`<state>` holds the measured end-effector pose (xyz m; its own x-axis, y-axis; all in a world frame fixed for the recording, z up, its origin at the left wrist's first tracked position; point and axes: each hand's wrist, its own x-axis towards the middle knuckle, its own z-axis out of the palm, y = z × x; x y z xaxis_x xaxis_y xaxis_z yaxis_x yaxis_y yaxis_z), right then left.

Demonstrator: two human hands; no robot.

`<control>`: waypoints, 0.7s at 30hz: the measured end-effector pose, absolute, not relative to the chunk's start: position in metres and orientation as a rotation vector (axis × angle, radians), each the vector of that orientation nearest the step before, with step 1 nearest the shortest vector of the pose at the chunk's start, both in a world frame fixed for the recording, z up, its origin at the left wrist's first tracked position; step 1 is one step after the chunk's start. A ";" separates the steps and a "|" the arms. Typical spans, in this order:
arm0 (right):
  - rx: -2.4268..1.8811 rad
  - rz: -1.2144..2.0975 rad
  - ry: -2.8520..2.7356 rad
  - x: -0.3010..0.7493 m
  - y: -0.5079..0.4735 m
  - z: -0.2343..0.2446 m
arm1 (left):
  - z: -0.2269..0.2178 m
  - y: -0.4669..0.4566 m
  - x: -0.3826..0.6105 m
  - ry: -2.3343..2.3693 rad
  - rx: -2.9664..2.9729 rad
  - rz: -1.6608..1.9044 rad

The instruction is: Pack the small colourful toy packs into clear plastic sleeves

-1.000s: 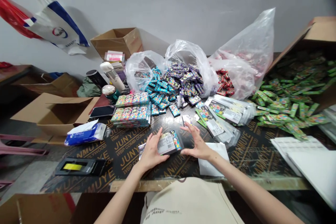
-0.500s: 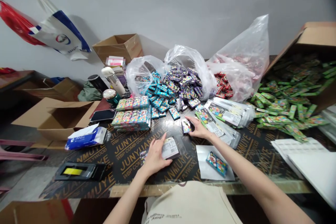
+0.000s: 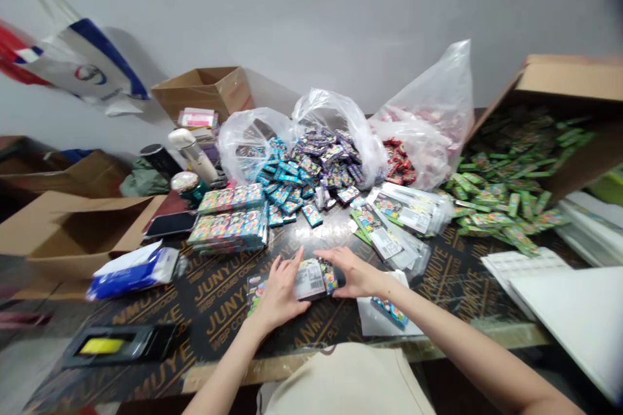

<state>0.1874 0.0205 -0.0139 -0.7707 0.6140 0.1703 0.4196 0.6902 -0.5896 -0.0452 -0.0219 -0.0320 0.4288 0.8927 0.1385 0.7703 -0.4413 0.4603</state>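
My left hand [image 3: 281, 290] lies across a flat clear plastic bag [image 3: 310, 277] with a printed card and barcode label, thumb at its near edge and fingers at its far edge. At the bag's right end, my right hand [image 3: 354, 273] grips a small printed box [image 3: 329, 274] between thumb and fingers. Whether the box is inside the bag or only against it, I cannot tell. Under my right forearm, a blue printed pack [image 3: 390, 311] rests on a white sheet [image 3: 368, 324], partly hidden.
Beyond my hands lie loose blue boxes [image 3: 287, 193], purple boxes [image 3: 331, 154] and red boxes [image 3: 400, 162] spilling from plastic bags. Left are stacked packs [image 3: 228, 220], a phone [image 3: 170, 224] and a tape dispenser [image 3: 117, 343]. Right are labelled bags [image 3: 411, 211] and green boxes [image 3: 496, 207].
My right hand has brought the small box down and left to the bag's right end. My left hand stays over the bag, its thumb now nearer the edge. The whole view has shifted slightly.
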 end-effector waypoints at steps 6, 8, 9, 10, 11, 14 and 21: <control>-1.022 0.655 -2.268 0.191 0.012 -0.025 | -0.038 -0.010 -0.047 1.531 2.309 0.629; -1.017 0.745 -2.258 0.193 0.010 -0.025 | -0.040 -0.008 -0.046 1.537 2.299 0.634; -0.997 0.804 -2.256 0.196 0.012 -0.024 | -0.041 -0.007 -0.044 1.538 2.292 0.633; -0.994 0.851 -2.239 0.199 0.015 -0.022 | -0.042 -0.007 -0.043 1.539 2.281 0.630; -1.016 0.879 -2.207 0.203 0.020 -0.019 | -0.043 -0.007 -0.040 1.542 2.266 0.627; -1.070 0.903 -2.209 0.211 0.033 -0.009 | -0.045 -0.009 -0.032 1.573 2.174 0.677; -0.930 0.713 -2.489 0.187 0.023 -0.011 | -0.053 -0.008 -0.018 1.705 1.934 0.921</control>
